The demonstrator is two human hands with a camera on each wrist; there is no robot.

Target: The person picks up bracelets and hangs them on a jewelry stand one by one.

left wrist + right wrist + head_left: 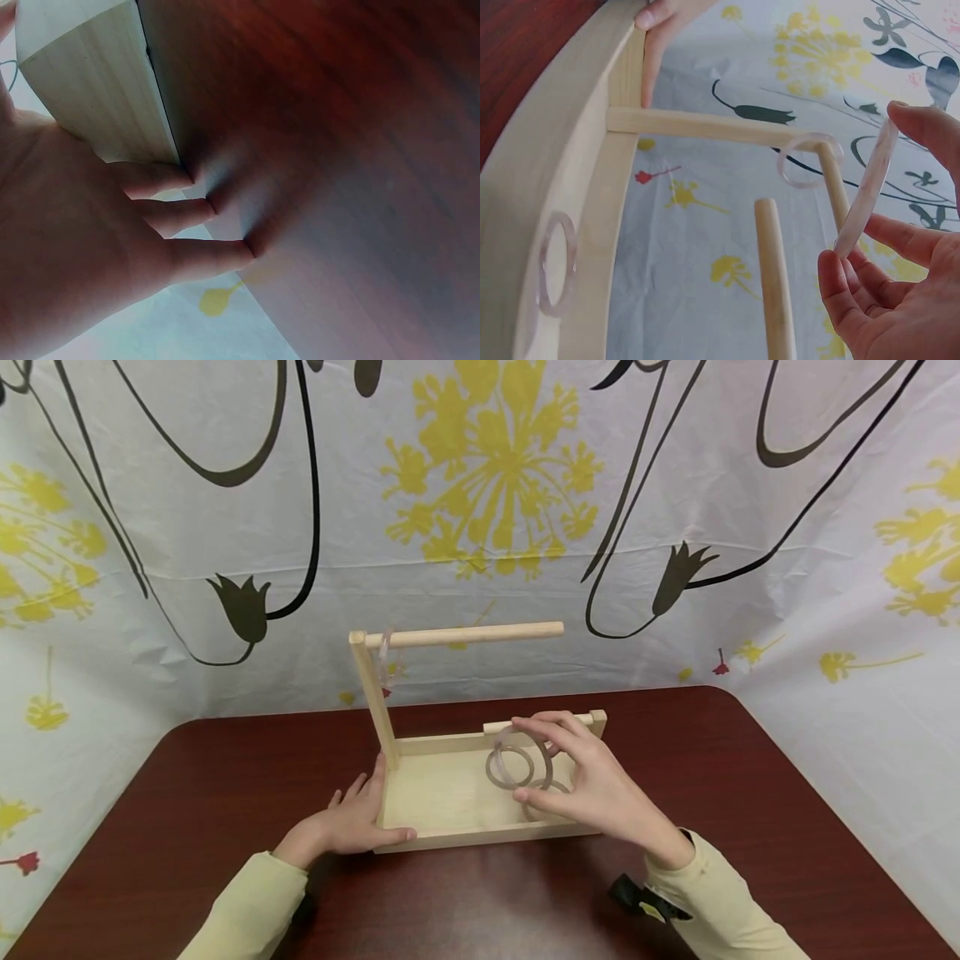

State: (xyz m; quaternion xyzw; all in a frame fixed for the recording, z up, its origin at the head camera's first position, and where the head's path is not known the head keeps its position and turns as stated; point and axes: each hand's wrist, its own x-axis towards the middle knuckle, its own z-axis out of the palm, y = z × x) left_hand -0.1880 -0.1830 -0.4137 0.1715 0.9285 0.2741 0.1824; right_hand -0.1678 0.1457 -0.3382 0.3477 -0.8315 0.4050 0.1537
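A translucent pinkish bangle [549, 768] is pinched upright between the thumb and fingertips of my right hand [600, 785], above the right half of a wooden tray stand [442, 841]. In the right wrist view this bangle [866, 195] appears nearly edge-on. Below it, one bangle [490, 768] lies in the tray, and another [527, 812] is partly hidden by the hand. A further bangle [384, 656] hangs on the tall upper rod [472, 634], near its post. My left hand [348, 822] rests on the tray's left end, thumb at the front rim, other fingers extended onto the table.
A shorter rod [497, 727] on a low post [597, 720] stands at the tray's right rear. The stand sits on a dark red-brown table [247, 777]. Behind and beside the table hangs a white cloth [337, 510] printed with flowers.
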